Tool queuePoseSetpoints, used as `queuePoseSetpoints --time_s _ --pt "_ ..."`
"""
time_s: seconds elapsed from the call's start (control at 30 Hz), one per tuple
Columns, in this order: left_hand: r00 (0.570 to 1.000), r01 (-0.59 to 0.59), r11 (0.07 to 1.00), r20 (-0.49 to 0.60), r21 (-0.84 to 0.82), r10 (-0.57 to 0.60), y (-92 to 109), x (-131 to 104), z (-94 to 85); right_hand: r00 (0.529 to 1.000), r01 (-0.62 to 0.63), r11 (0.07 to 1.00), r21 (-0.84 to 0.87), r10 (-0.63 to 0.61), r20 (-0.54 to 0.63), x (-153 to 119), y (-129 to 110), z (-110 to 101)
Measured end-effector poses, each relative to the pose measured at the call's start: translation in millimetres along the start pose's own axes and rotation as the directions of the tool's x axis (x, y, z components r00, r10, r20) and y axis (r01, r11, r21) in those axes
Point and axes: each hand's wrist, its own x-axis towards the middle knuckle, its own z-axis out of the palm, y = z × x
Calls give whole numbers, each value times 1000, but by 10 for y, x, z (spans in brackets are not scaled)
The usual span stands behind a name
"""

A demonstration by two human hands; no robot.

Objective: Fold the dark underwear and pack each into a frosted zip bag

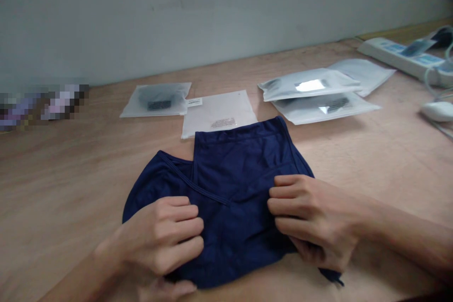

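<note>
A navy blue garment [244,165] lies partly folded on the wooden table, with a square-cornered panel at the top and a corded seam crossing its left side. On its lower left, my left hand [170,233] is closed, its fingers curled on the cloth and its thumb near the bottom edge. At the right side, my right hand [311,217] is closed on the fabric, fingertips tucked into it. A small navy tip with a thread end sticks out below that hand. My curled fingers hide part of the cloth at both sides.
Behind the garment lie a flat frosted bag [221,111] and a filled frosted bag [155,99]. Several more frosted bags [314,86] are stacked to the right. A white power strip [399,59], cables and a white plug-like object [437,111] are at the far right.
</note>
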Motion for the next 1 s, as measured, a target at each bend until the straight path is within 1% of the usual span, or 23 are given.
queuePoseSetpoints --time_s 0.07,0.13,0.23,0.3,0.43,0.5,0.57,0.63,0.7,0.8,0.87,0.9,0.93,1.0 --pt "999 41 995 1 -89 -42 -28 -15 -3 1000 -20 1000 19 20 5 -11 8 -22" --pt "995 104 974 20 -202 -102 -60 -47 -23 999 -51 996 79 49 19 -22 20 -47" --pt "982 189 914 61 -360 -179 -111 -96 -60 996 -85 981 176 77 53 -22 41 -81" --pt "977 213 870 84 -445 -197 -149 -115 -81 995 -76 982 174 63 76 -9 50 -90" --pt "971 237 803 108 -546 -213 -221 -124 -118 995 -50 994 98 41 92 21 56 -78" --pt "967 253 778 124 -575 -223 -248 -123 -138 995 -71 987 145 60 79 17 67 -80" --pt "962 272 745 145 -609 -233 -265 -123 -161 994 -105 964 245 92 63 -2 84 -107" --pt "957 288 693 176 -661 -230 -272 -122 -186 987 -158 917 366 143 69 -30 94 -162" --pt "956 293 623 212 -725 -203 -265 -121 -208 972 -235 849 474 204 117 -56 80 -238" --pt "959 282 504 252 -816 -130 -250 -140 -224 927 -376 708 598 296 232 -72 34 -339" --pt "955 297 445 274 -845 -117 -257 -192 -218 910 -407 597 691 328 253 -65 27 -367" --pt "946 325 436 287 -840 -152 -270 -234 -208 911 -398 544 739 330 248 -60 41 -367" --pt "933 356 430 291 -830 -213 -288 -285 -193 918 -371 498 784 322 230 -54 65 -361" --pt "874 434 423 256 -796 -413 -336 -407 -152 938 -281 420 863 309 155 -51 135 -340"
